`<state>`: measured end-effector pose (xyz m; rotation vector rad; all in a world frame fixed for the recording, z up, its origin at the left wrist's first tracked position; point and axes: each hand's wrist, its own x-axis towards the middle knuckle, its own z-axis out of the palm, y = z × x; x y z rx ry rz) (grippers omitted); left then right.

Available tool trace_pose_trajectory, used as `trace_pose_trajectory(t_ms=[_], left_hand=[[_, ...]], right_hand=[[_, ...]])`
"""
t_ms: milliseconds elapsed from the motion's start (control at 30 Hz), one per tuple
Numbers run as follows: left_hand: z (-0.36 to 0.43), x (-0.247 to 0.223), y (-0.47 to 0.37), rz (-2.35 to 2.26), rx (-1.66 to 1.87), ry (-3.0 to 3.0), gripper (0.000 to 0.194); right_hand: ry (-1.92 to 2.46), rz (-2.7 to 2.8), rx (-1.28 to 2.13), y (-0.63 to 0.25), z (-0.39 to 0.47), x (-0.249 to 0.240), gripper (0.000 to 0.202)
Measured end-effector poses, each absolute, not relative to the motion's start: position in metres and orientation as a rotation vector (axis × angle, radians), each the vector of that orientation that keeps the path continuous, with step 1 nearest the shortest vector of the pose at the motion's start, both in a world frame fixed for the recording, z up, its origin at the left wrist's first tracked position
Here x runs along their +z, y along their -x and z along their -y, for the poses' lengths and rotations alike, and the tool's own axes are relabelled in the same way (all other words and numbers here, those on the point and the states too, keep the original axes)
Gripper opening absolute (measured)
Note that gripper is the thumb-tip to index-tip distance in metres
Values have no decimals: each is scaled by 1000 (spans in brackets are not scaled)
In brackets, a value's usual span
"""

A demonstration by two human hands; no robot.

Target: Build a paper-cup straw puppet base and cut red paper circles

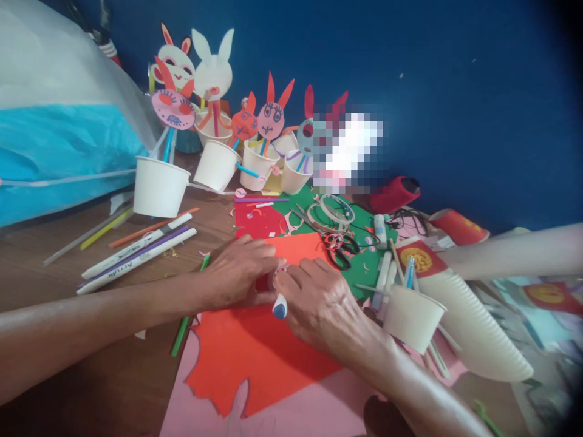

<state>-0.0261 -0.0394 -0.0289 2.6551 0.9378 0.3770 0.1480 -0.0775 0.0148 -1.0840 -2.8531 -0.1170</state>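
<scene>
My right hand (pixel 316 297) is closed round a white marker (pixel 279 307) with a blue end, above a sheet of orange paper (pixel 273 352). Close against it, my left hand (pixel 241 267) rests on the same sheet, its fingers bent and its thumb below. A small round pinkish paper piece (pixel 279 273) shows in part between the hands, held by the left fingertips. The marker's tip is hidden behind my right hand. The orange sheet has a cut, wavy edge at lower left and lies over pink paper (pixel 319 403).
White cups (pixel 161 188) with paper animal puppets stand at the back. White markers (pixel 136 261) and sticks lie left. Black-handled scissors (pixel 339 252) and tape rolls (pixel 337 209) lie on green paper (pixel 368 267). At right are a cup (pixel 413 315), a folded paper plate (pixel 478 321) and another person's arm (pixel 523 252).
</scene>
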Motion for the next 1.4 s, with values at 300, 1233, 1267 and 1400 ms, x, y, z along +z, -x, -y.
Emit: trace_pose_trajectory(t_ms=[300,1233,1267,1400], left_hand=[[40,-31,26,-968,409,-2681,32],[40,-29,25,-989,434,-2639,32],[40,-30,25,-996,427,-2646,33],[41,-32,27,-995,411,-2629,41]], right_hand=[[1371,2565,206,-150,66,8,21],[1340,2505,455,-159,63,16,18],[1397,2398,589,-161,61,17,19],[1406,1917,869,-168,52,21,18]])
